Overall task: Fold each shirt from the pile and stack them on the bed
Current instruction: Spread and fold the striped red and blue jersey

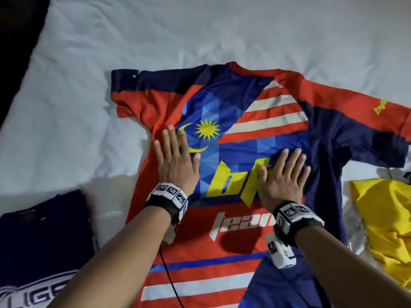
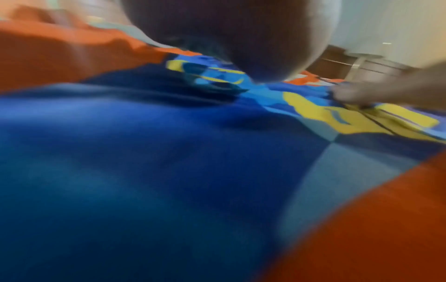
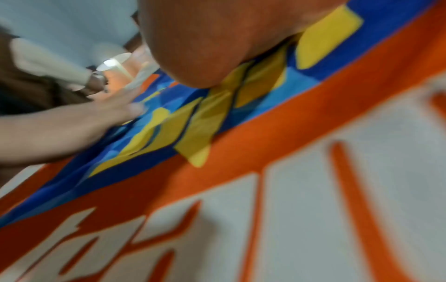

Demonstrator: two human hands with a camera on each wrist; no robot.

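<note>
The red-and-blue jersey (image 1: 233,134) carries white lettering "team", its last letter partly under the right wrist. Above it are large yellow letters, of which only "b" is readable. The folded dark shirt (image 1: 42,236) shows partial white lettering, "LIG".

Both forearms reach forward and are bare, each with a black wrist strap carrying white marker blocks. The left hand (image 1: 178,161) lies palm down, fingers straight and slightly spread, the thumb out to the right. The right hand (image 1: 283,174) lies palm down beside it, level with it but apart, fingers straight and close together, thumb angled left. Both palms are flat against the surface beneath. In the wrist views each palm heel fills the top, blurred.
</note>
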